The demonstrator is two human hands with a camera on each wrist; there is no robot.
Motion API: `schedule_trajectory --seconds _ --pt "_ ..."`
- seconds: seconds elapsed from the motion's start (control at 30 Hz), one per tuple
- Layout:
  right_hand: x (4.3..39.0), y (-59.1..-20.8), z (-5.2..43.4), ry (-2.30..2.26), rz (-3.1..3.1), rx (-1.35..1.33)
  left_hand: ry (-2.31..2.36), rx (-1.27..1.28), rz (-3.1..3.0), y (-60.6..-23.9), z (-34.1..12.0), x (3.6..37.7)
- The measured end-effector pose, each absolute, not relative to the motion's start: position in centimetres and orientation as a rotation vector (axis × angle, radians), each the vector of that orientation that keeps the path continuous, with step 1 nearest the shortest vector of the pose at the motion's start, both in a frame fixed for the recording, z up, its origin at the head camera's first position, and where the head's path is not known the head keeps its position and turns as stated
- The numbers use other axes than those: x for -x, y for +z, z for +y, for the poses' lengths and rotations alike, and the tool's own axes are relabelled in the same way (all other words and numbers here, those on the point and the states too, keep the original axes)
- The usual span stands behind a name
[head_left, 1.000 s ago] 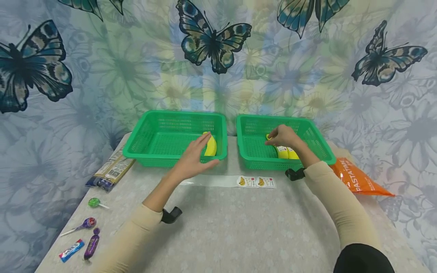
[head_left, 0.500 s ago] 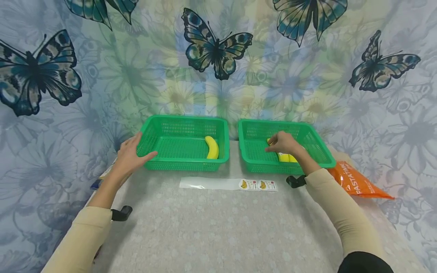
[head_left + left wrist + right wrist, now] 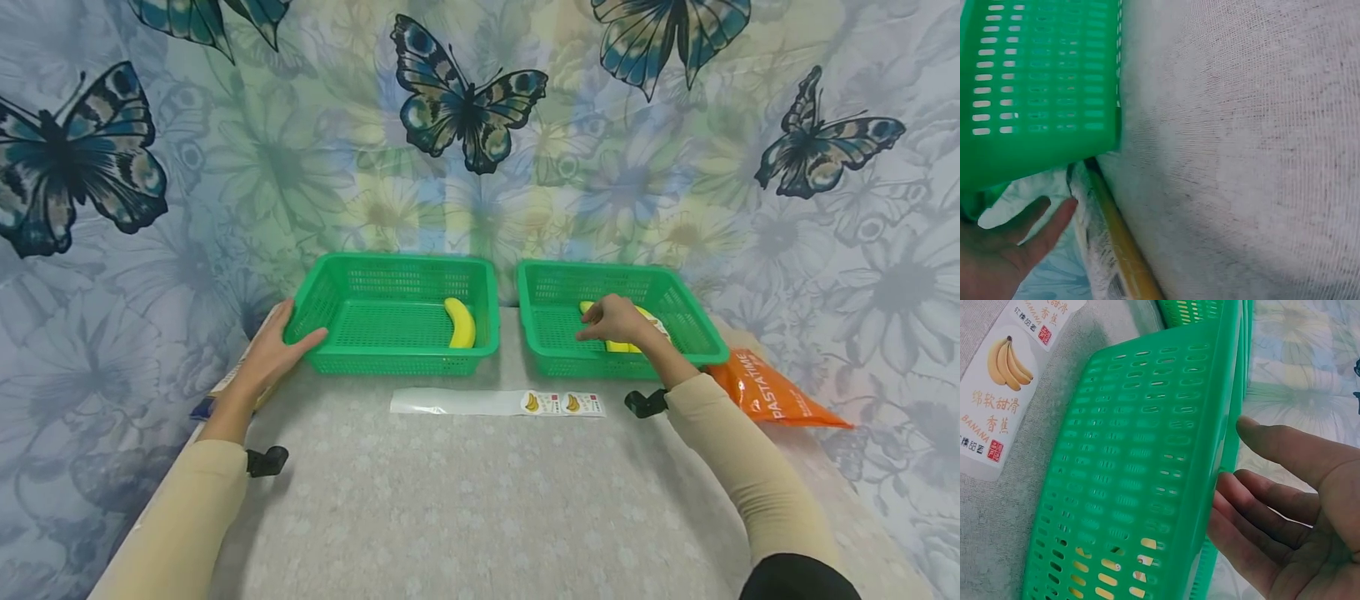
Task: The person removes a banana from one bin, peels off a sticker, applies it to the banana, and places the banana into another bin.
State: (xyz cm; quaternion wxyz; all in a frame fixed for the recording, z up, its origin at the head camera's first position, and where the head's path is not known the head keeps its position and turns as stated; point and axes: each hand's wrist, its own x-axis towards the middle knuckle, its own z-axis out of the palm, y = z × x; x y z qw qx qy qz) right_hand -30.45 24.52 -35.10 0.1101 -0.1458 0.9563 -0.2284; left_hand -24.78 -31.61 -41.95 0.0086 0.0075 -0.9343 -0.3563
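My left hand (image 3: pixel 264 350) is at the left end of the left green basket (image 3: pixel 397 361). Its thumb reaches over the front corner and its fingers extend along the outer side; whether they touch is unclear. A yellow banana (image 3: pixel 461 323) lies in that basket's right part. Above the right green basket (image 3: pixel 592 367) hovers my right hand (image 3: pixel 621 321), partly covering several yellow bananas (image 3: pixel 622 347). A white label shows on one of them. In the right wrist view, the fingers (image 3: pixel 1260 550) are loosely bent, thumb apart, nothing between them.
A strip of banana stickers (image 3: pixel 562 403) lies in front of the baskets. To the right is an orange pasta bag (image 3: pixel 772 392). A gold and dark blue packet (image 3: pixel 213 400) sits partly hidden behind the left hand. A butterfly-print cloth (image 3: pixel 480 200) hangs behind.
My left hand has travelled left, from above the left basket's banana to that basket's left end. The right hand has stayed over the right basket. The view has shifted slightly.
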Motion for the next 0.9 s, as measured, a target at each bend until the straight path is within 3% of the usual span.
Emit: schedule_trajectory --seconds 0.47,0.9 --pt "30.2 -34.9 24.1 -0.697 2.785 0.422 -1.145 -0.016 -2.907 -42.5 -31.7 24.8" --pt "31.3 -32.3 17.9 -0.773 2.746 0.532 -1.243 -0.020 -2.836 -43.0 -31.6 24.9"
